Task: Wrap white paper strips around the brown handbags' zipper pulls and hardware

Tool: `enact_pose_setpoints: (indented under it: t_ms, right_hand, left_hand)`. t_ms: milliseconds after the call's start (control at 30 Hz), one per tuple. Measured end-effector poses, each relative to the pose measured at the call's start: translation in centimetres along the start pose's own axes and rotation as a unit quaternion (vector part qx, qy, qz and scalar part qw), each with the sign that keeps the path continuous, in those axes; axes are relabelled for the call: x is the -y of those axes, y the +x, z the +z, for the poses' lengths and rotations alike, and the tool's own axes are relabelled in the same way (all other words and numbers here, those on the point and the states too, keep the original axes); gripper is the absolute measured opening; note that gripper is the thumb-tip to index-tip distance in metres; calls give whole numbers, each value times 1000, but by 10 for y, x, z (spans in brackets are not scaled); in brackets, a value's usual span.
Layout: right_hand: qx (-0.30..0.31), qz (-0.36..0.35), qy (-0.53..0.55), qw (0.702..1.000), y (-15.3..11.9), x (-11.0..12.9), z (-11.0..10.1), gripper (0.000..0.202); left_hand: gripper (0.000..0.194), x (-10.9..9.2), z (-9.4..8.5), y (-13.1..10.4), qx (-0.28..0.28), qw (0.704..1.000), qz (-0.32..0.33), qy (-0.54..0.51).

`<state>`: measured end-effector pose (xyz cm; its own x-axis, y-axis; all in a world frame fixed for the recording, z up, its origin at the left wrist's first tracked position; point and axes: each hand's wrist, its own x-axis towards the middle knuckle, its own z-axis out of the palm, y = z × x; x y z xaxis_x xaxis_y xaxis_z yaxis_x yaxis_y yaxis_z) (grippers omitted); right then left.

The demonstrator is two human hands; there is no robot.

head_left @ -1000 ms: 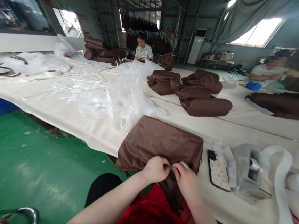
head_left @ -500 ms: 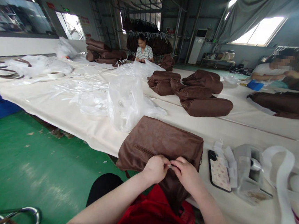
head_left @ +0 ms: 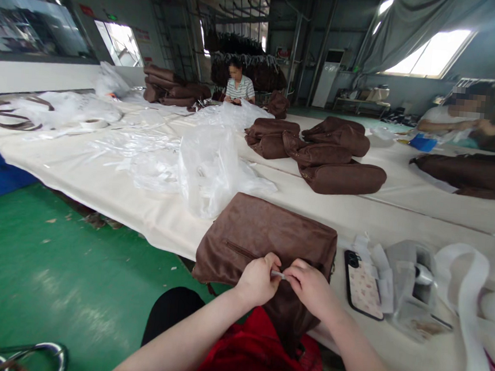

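Note:
A brown leather-like bag [head_left: 265, 227] with a zipped slit lies at the near table edge, its lower part draping toward my lap. Over it, my left hand [head_left: 259, 279] is closed in a pinch on one end of a thin whitish strip [head_left: 278, 274]. My right hand [head_left: 308, 284] pinches the strip's other end, fingertips close to those of the left. What the strip is made of cannot be made out. Both hands are just above the bag's surface.
A phone [head_left: 364, 285], a grey plastic holder [head_left: 408, 280] and a roll of white tape [head_left: 465, 297] sit to the right. Clear plastic wrap [head_left: 208, 167] and several brown bags [head_left: 343, 176] lie beyond. Two people sit across the cream-covered table [head_left: 141, 211].
My fingertips have drawn slightly apart, and more of the whitish strip shows between them. The bag has stayed in place.

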<state>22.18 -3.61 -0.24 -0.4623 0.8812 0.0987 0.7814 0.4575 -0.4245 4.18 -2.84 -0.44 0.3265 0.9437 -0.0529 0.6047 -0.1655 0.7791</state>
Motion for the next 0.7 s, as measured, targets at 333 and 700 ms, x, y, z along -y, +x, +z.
enact_pose_setpoints:
  t_ms: [333,700]
  right_hand:
    - [-55,-57,-152,985,-23,1,22,22]
    - [-83,-30,-159,983,-37,7,37,29]
  left_hand:
    - [21,9,18,3,58,965,-92,-240]
    - [4,6,20,9,90,919,-162,-347]
